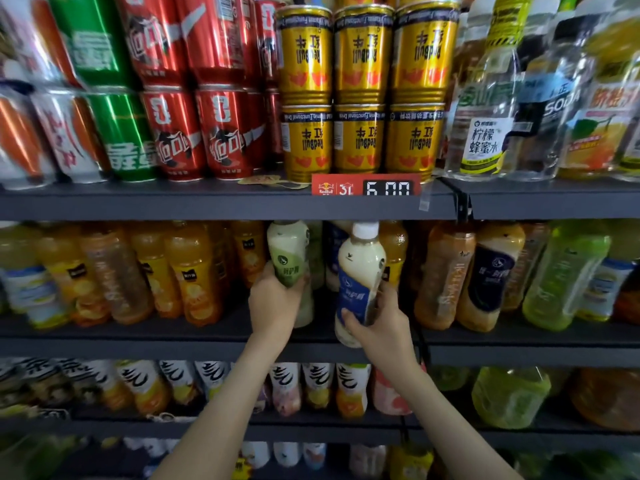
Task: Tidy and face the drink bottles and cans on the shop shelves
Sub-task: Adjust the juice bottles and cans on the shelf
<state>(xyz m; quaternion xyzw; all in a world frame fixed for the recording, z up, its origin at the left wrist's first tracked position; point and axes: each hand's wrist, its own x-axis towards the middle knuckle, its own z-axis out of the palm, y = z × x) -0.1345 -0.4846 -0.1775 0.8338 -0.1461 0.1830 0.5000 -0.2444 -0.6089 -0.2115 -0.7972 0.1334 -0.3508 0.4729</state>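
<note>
Shop shelves (221, 206) are holding drinks. Below the red price tag (366, 185), the left hand (273, 306) is wrapping its fingers round a green-label milk tea bottle (289, 258), and the right hand (379, 323) is gripping a tilted blue-label milk tea bottle (360, 278), likely turning labels forward.

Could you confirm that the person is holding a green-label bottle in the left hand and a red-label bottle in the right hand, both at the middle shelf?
Not quite: the bottle in the right hand has a blue label, not red. The head view shows it. The left hand does hold the green-label bottle, and both are at the middle shelf.
</note>
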